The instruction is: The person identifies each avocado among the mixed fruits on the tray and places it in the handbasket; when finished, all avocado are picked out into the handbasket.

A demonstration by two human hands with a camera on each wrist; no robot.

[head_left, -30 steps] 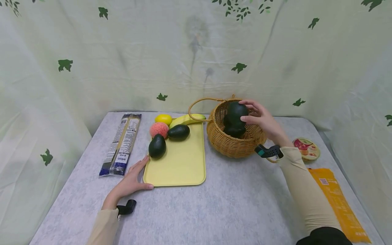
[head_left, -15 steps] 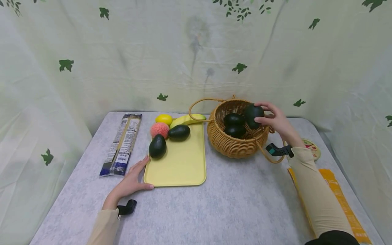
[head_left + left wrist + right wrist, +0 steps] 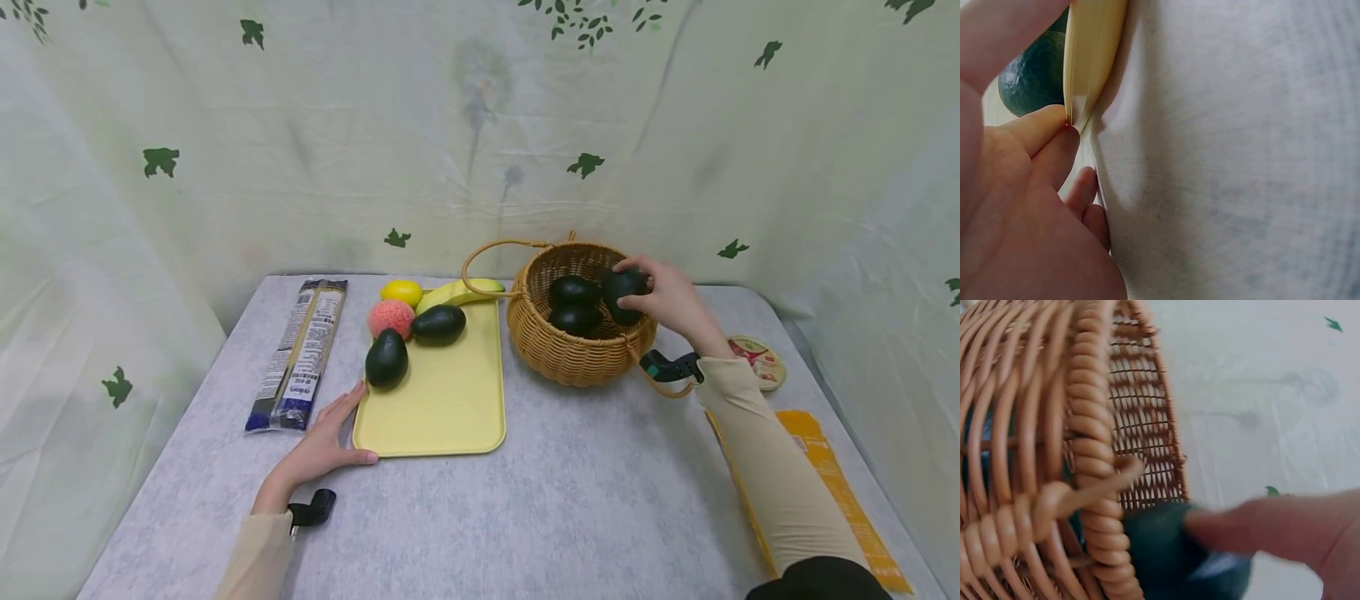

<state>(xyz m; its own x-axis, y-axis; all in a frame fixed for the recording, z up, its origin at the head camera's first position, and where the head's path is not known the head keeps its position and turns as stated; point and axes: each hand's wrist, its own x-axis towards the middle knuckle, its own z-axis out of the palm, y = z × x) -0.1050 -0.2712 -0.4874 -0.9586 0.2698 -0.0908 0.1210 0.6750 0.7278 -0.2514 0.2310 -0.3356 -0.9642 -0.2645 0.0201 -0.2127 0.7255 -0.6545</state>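
Observation:
My right hand point(image 3: 670, 302) grips a dark green avocado point(image 3: 621, 300) between thumb and fingers, low in the right side of the wicker basket point(image 3: 573, 360). Two more avocados point(image 3: 576, 319) lie in the basket beside it. In the right wrist view the thumb presses on the held avocado point(image 3: 1160, 550), just past the woven rim point(image 3: 1094, 456). My left hand point(image 3: 321, 446) is spread at the near left corner of the yellow tray point(image 3: 446, 412), thumb at the front edge, fingertips along the left side. The left wrist view shows those fingers against the tray's rim point(image 3: 1094, 56).
On the tray are two avocados point(image 3: 386, 358), a pink round fruit point(image 3: 390, 317), a lemon point(image 3: 402, 292) and a banana point(image 3: 457, 293). A long noodle packet point(image 3: 296, 358) lies left. A round tin point(image 3: 761, 363) and an orange packet point(image 3: 832, 483) lie right. One basket handle point(image 3: 480, 243) overhangs the tray.
My right hand has carried the avocado from above the middle of the basket rightward, then down beside the other two. The left hand stays at the tray corner.

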